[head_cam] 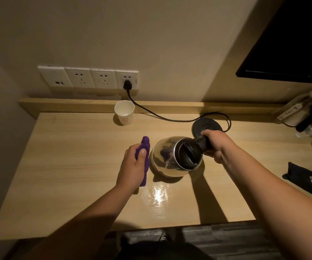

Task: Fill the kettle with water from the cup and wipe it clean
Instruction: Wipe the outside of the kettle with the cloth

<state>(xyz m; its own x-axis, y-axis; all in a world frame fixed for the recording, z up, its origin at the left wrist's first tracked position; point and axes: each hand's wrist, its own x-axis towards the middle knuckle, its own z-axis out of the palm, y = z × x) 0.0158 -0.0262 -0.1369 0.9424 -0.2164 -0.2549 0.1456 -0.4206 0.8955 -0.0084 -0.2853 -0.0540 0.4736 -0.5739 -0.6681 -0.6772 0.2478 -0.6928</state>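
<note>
A shiny steel kettle (167,158) with a black lid is tipped towards me, its base on the wooden table (72,166). My right hand (217,145) grips its black handle. My left hand (135,166) holds a rolled purple cloth (145,147) just left of the kettle, close to its side; I cannot tell whether they touch. The cloth's reflection shows in the steel. A white paper cup (124,112) stands upright at the back of the table, apart from both hands.
The black kettle base (206,126) lies behind my right hand, its cord (151,113) running to a wall socket (127,80). A dark cloth item (305,182) lies at the right, with bottles (301,111) at the back right. A dark screen (292,44) hangs upper right.
</note>
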